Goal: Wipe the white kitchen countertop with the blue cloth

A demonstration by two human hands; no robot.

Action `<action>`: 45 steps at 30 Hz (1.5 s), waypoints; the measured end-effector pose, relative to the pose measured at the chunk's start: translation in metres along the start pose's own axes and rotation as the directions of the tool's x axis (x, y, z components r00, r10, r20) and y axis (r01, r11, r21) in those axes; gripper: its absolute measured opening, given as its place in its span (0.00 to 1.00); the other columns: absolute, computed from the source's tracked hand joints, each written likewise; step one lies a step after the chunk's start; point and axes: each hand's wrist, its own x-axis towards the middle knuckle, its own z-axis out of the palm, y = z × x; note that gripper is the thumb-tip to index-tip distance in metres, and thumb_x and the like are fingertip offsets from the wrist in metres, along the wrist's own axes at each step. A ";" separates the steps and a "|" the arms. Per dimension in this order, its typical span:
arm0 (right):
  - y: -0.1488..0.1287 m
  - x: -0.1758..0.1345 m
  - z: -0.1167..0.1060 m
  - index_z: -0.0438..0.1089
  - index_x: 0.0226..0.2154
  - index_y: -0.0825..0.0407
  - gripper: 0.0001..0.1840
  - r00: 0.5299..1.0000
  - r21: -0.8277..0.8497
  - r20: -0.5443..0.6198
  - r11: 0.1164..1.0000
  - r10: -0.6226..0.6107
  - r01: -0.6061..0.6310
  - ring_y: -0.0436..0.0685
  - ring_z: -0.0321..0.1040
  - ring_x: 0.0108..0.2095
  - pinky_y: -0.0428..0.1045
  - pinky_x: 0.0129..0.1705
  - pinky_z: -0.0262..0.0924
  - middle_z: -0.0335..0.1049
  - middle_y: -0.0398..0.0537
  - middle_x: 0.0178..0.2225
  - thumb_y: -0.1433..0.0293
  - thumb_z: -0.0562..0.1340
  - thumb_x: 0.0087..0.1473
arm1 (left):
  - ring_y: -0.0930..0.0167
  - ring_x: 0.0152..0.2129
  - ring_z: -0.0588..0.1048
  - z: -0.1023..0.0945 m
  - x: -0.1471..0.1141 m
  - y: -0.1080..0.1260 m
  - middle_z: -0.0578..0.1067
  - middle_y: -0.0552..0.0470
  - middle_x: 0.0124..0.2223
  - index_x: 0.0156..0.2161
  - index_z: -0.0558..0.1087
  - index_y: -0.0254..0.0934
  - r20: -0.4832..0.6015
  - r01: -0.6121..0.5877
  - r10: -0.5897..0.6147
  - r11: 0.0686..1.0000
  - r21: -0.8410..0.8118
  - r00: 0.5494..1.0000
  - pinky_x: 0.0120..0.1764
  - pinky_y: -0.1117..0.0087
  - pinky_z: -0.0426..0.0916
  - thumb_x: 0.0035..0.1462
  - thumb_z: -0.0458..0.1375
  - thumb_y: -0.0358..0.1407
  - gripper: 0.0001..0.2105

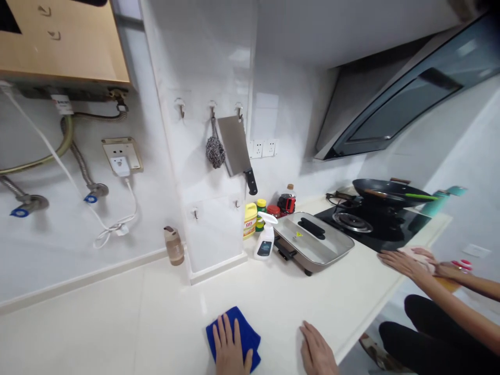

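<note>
My left hand (pixel 229 348) lies flat on a folded blue cloth (pixel 247 333) on the white countertop (pixel 172 317), its fingers spread and pressing from above. To the right, my right hand (pixel 317 350) rests on the bare counter near the front edge, fingers extended close together, holding nothing. Beyond both hands, a white spray bottle (pixel 264 242) stands upright beside an electric pan (pixel 314 242) covered by a glass lid with a black handle.
Another person's hand (pixel 398 260) touches the counter at right, near a pale pink cloth (pixel 420 256). Behind stands a cooktop (pixel 385 229) with a wok (pixel 390 191). A cleaver (pixel 235 146) and a steel scrubber (pixel 215 151) hang on the wall. A brown bottle (pixel 174 246) stands left of the pillar.
</note>
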 end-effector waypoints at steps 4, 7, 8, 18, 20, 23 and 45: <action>0.001 0.007 -0.005 0.63 0.50 0.50 0.17 0.995 -0.052 -0.006 0.993 0.102 -0.103 0.62 0.64 0.52 0.60 0.50 0.63 0.67 0.55 0.52 0.64 0.48 0.61 | 0.44 0.66 0.45 -0.002 0.013 -0.001 0.53 0.34 0.68 0.66 0.49 0.38 0.063 -0.078 0.078 0.997 -0.002 0.995 0.63 0.36 0.42 0.53 0.50 0.58 0.41; -0.011 0.015 -0.008 0.63 0.49 0.49 0.17 0.979 -0.092 0.014 0.975 0.203 -0.201 0.63 0.64 0.52 0.60 0.50 0.62 0.67 0.53 0.51 0.65 0.48 0.61 | 0.45 0.66 0.45 -0.008 0.042 -0.002 0.49 0.36 0.70 0.67 0.43 0.41 0.143 -0.169 0.172 0.985 -0.029 0.975 0.62 0.36 0.46 0.57 0.48 0.53 0.37; -0.013 0.016 -0.009 0.63 0.49 0.49 0.17 0.975 -0.098 0.027 0.972 0.219 -0.216 0.62 0.64 0.52 0.60 0.50 0.62 0.67 0.53 0.51 0.64 0.48 0.60 | 0.46 0.66 0.45 -0.008 0.054 -0.001 0.48 0.37 0.70 0.67 0.42 0.42 0.161 -0.185 0.188 0.982 -0.034 0.969 0.62 0.36 0.46 0.58 0.48 0.51 0.36; -0.006 0.016 -0.009 0.65 0.49 0.48 0.19 0.945 -0.106 0.124 0.950 0.304 -0.292 0.62 0.65 0.51 0.60 0.51 0.61 0.67 0.52 0.52 0.64 0.49 0.58 | 0.49 0.67 0.43 0.036 0.171 0.028 0.46 0.40 0.71 0.67 0.42 0.41 0.183 -0.216 0.228 0.973 -0.084 0.956 0.64 0.41 0.41 0.59 0.47 0.50 0.35; -0.002 0.013 -0.007 0.65 0.50 0.47 0.19 0.938 -0.112 0.157 0.949 0.308 -0.293 0.63 0.65 0.52 0.60 0.51 0.61 0.67 0.51 0.53 0.63 0.50 0.57 | 0.50 0.67 0.43 0.046 0.185 0.032 0.46 0.39 0.71 0.67 0.43 0.40 0.180 -0.207 0.219 0.975 -0.083 0.959 0.64 0.42 0.40 0.59 0.46 0.51 0.35; 0.002 0.009 -0.004 0.65 0.50 0.46 0.19 0.937 -0.119 0.173 0.951 0.304 -0.287 0.63 0.65 0.52 0.60 0.50 0.62 0.67 0.50 0.53 0.62 0.52 0.57 | 0.50 0.67 0.44 0.057 0.199 0.038 0.47 0.36 0.70 0.67 0.44 0.38 0.169 -0.183 0.195 0.980 -0.084 0.966 0.64 0.42 0.39 0.59 0.46 0.51 0.36; 0.001 0.009 -0.007 0.66 0.47 0.50 0.23 0.964 -0.107 0.113 0.968 0.240 -0.229 0.66 0.67 0.49 0.60 0.46 0.64 0.68 0.54 0.50 0.58 0.46 0.58 | 0.54 0.65 0.53 -0.075 0.053 -0.154 0.56 0.39 0.68 0.64 0.56 0.41 0.127 0.107 -0.115 0.992 0.064 0.985 0.63 0.47 0.48 0.58 0.50 0.49 0.31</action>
